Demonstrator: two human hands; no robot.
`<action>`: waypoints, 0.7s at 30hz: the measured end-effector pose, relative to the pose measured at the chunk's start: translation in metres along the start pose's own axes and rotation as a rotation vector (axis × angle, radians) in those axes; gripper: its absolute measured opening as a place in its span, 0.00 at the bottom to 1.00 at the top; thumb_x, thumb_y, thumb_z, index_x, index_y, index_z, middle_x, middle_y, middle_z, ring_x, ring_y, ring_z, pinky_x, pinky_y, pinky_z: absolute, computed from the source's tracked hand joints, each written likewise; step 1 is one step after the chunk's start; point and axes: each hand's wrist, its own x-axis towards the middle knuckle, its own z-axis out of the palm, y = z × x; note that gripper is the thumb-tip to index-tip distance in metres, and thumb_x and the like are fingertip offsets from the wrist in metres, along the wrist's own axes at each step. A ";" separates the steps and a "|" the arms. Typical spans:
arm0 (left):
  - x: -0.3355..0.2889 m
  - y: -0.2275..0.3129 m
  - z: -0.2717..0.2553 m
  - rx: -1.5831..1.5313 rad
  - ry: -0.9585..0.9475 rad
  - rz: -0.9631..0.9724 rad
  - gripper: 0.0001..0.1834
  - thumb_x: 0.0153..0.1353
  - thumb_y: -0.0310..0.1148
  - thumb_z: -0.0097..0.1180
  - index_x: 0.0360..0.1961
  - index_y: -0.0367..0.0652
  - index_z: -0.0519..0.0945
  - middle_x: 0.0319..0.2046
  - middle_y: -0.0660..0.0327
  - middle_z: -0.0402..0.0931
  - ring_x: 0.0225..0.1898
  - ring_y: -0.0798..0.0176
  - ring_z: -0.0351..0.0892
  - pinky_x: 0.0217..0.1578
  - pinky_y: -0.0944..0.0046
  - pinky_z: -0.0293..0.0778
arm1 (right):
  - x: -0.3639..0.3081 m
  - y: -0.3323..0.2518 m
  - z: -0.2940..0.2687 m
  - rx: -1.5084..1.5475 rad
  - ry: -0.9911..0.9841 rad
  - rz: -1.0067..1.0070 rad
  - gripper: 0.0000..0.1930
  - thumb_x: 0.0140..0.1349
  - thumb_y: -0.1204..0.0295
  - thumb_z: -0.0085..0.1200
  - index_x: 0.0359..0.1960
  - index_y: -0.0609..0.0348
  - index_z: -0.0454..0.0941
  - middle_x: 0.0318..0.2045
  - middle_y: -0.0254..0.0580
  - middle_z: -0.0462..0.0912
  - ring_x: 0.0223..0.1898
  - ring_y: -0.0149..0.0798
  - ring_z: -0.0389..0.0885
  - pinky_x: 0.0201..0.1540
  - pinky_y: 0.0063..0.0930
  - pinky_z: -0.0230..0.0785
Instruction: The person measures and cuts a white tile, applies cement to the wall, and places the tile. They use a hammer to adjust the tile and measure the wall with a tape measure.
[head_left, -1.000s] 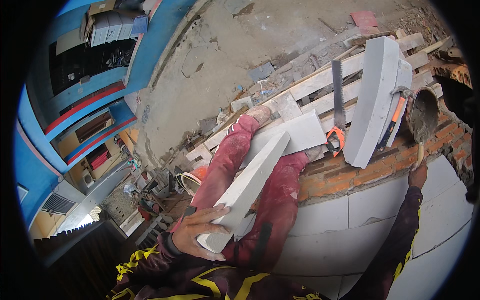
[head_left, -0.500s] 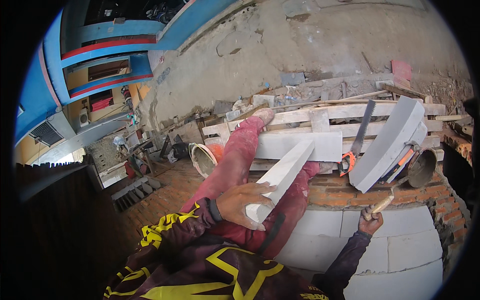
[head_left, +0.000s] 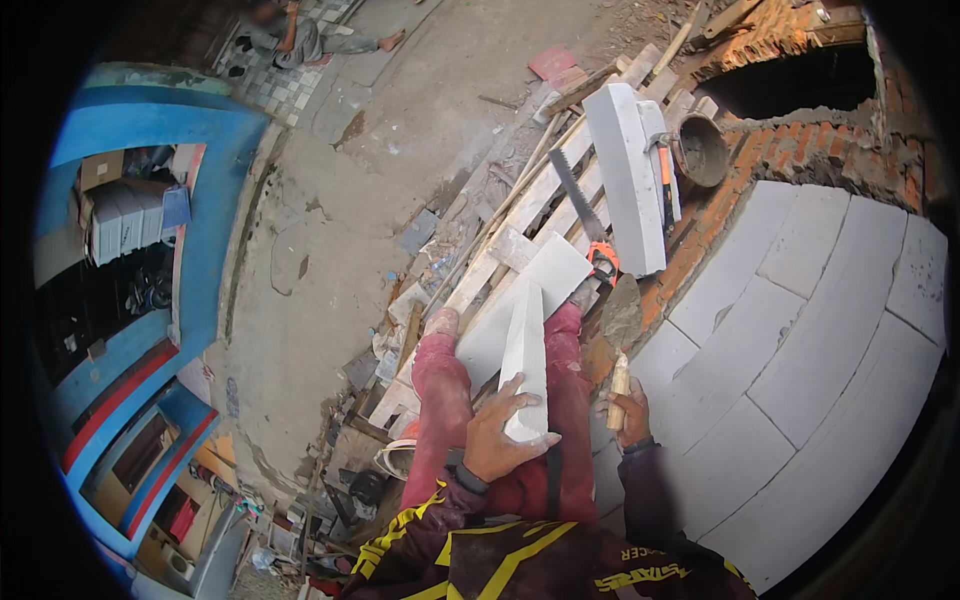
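My left hand [head_left: 498, 440] is closed round the lower end of a long, tapering white block piece [head_left: 523, 350], which points away from me above my legs. In my right hand [head_left: 630, 415] is the wooden handle of a trowel [head_left: 622, 312]; its blade points away and looks coated with grey mortar. Just beyond the blade lies a handsaw [head_left: 577, 198] with an orange handle. Another white block [head_left: 565, 272] rests across the planks by my feet, partly behind the tapering piece.
To the right stands a wall of white blocks [head_left: 745, 335] beside brickwork [head_left: 690, 270]. Ahead, a large block [head_left: 622, 170], a hammer [head_left: 666, 180] and a mortar bucket [head_left: 703, 150] sit by the wooden pallet [head_left: 530, 210]. A person [head_left: 300, 45] sits far left.
My view has swung toward the block wall. The trowel has come away from the bucket, nearer the tapering piece. My left hand keeps its hold on that piece.
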 end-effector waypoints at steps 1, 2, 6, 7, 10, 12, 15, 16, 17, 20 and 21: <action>0.002 -0.001 0.001 0.022 -0.003 0.018 0.31 0.43 0.45 0.81 0.49 0.47 0.83 0.68 0.45 0.71 0.65 0.43 0.76 0.62 0.51 0.73 | -0.030 0.015 -0.001 -0.037 0.080 0.004 0.22 0.57 0.78 0.59 0.53 0.60 0.68 0.32 0.41 0.78 0.21 0.34 0.78 0.23 0.28 0.72; 0.004 -0.001 0.002 0.043 0.002 0.040 0.31 0.44 0.46 0.81 0.49 0.48 0.83 0.68 0.44 0.71 0.64 0.43 0.77 0.61 0.52 0.74 | -0.061 0.032 -0.001 -0.068 0.153 -0.038 0.21 0.57 0.78 0.59 0.52 0.60 0.68 0.31 0.40 0.78 0.20 0.33 0.77 0.22 0.27 0.72; 0.009 -0.003 -0.002 0.024 -0.030 0.093 0.29 0.45 0.42 0.80 0.47 0.45 0.82 0.65 0.37 0.72 0.63 0.44 0.78 0.58 0.54 0.75 | -0.150 0.087 0.002 -0.146 0.323 -0.109 0.20 0.62 0.71 0.61 0.53 0.58 0.69 0.28 0.34 0.74 0.19 0.28 0.72 0.21 0.25 0.68; 0.012 -0.005 -0.004 0.043 -0.035 0.143 0.28 0.47 0.40 0.79 0.48 0.42 0.81 0.62 0.40 0.76 0.59 0.48 0.81 0.57 0.55 0.75 | -0.160 0.097 0.002 -0.130 0.349 -0.102 0.20 0.63 0.68 0.61 0.54 0.58 0.69 0.28 0.34 0.74 0.19 0.28 0.72 0.21 0.24 0.68; 0.018 -0.005 -0.009 -0.072 -0.129 -0.077 0.28 0.50 0.38 0.78 0.49 0.37 0.80 0.59 0.45 0.78 0.55 0.55 0.81 0.57 0.58 0.74 | -0.178 0.128 0.000 -0.035 0.354 -0.070 0.22 0.67 0.63 0.59 0.59 0.57 0.69 0.30 0.33 0.74 0.23 0.26 0.73 0.24 0.22 0.68; 0.022 -0.005 -0.009 -0.019 -0.096 0.088 0.26 0.55 0.36 0.75 0.51 0.33 0.79 0.55 0.50 0.79 0.53 0.62 0.77 0.57 0.61 0.72 | -0.182 0.158 0.001 -0.013 0.421 -0.074 0.25 0.63 0.66 0.61 0.60 0.60 0.69 0.35 0.36 0.76 0.31 0.29 0.76 0.34 0.26 0.73; 0.019 -0.008 -0.007 -0.092 -0.109 -0.012 0.26 0.58 0.37 0.73 0.52 0.34 0.78 0.56 0.51 0.79 0.54 0.61 0.78 0.58 0.61 0.71 | -0.184 0.215 -0.003 -0.286 0.522 -0.230 0.27 0.58 0.70 0.62 0.59 0.64 0.69 0.41 0.46 0.77 0.41 0.41 0.78 0.46 0.36 0.75; 0.018 -0.009 -0.006 -0.096 -0.107 -0.037 0.25 0.60 0.38 0.72 0.53 0.35 0.78 0.56 0.51 0.79 0.54 0.60 0.78 0.59 0.61 0.71 | -0.187 0.239 -0.002 -0.431 0.584 -0.227 0.26 0.57 0.71 0.62 0.57 0.65 0.70 0.45 0.51 0.79 0.43 0.46 0.81 0.47 0.38 0.75; 0.016 -0.011 -0.005 -0.067 -0.105 -0.068 0.25 0.62 0.39 0.70 0.54 0.36 0.77 0.59 0.50 0.77 0.56 0.59 0.78 0.60 0.60 0.71 | -0.191 0.262 -0.002 -0.455 0.618 -0.118 0.28 0.57 0.69 0.63 0.58 0.67 0.70 0.46 0.56 0.80 0.47 0.49 0.81 0.49 0.41 0.75; 0.017 -0.013 -0.002 -0.087 -0.145 0.028 0.27 0.66 0.45 0.66 0.57 0.37 0.75 0.65 0.45 0.72 0.62 0.55 0.75 0.63 0.56 0.69 | -0.197 0.327 -0.002 -0.579 0.749 -0.029 0.33 0.56 0.64 0.66 0.60 0.73 0.71 0.48 0.67 0.82 0.51 0.58 0.84 0.52 0.45 0.75; 0.018 -0.013 -0.001 -0.059 -0.152 0.014 0.29 0.67 0.48 0.63 0.58 0.37 0.73 0.67 0.44 0.70 0.64 0.54 0.74 0.65 0.55 0.68 | -0.198 0.347 -0.003 -0.591 0.726 0.090 0.34 0.56 0.63 0.67 0.60 0.75 0.71 0.46 0.68 0.83 0.51 0.59 0.84 0.53 0.46 0.75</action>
